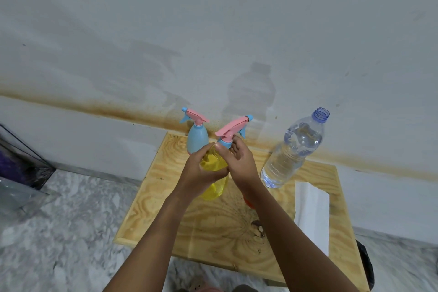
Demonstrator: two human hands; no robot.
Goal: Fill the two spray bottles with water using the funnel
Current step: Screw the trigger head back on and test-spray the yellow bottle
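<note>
1. Hands meet over the yellow spray bottle (215, 188), which stands on the wooden table (213, 234) toward its far side, a little left of centre.
2. The left hand (201, 170) wraps the bottle's belly, fingers curled right round it. To my eye this is to keep the body from turning.
3. The right hand (239, 156) has its fingers curled at the blue collar under the pink spray head (233, 125). That grip suits twisting, so I judge the head is being unscrewed to free the neck for the funnel.
4. The blue spray bottle (197, 137) stands just behind, at the far edge near the wall, with its own pink head on. It looks parked there until its turn.
5. The water bottle (291, 152) stands to the right of the hands with its cap off, well filled and within easy reach for pouring.
6. A small orange patch (248, 203) shows beneath the right wrist. It may be the funnel, but too much is hidden to say.
7. The yellow bottle is glossy, translucent plastic, rounded like a pear, while the blue one is opaque and smooth. The water bottle is clear and ribbed.
8. The table is pale plywood with swirling grain and dark stains. A folded white paper towel (311, 211) lies on its right side, probably kept for spills.
</note>
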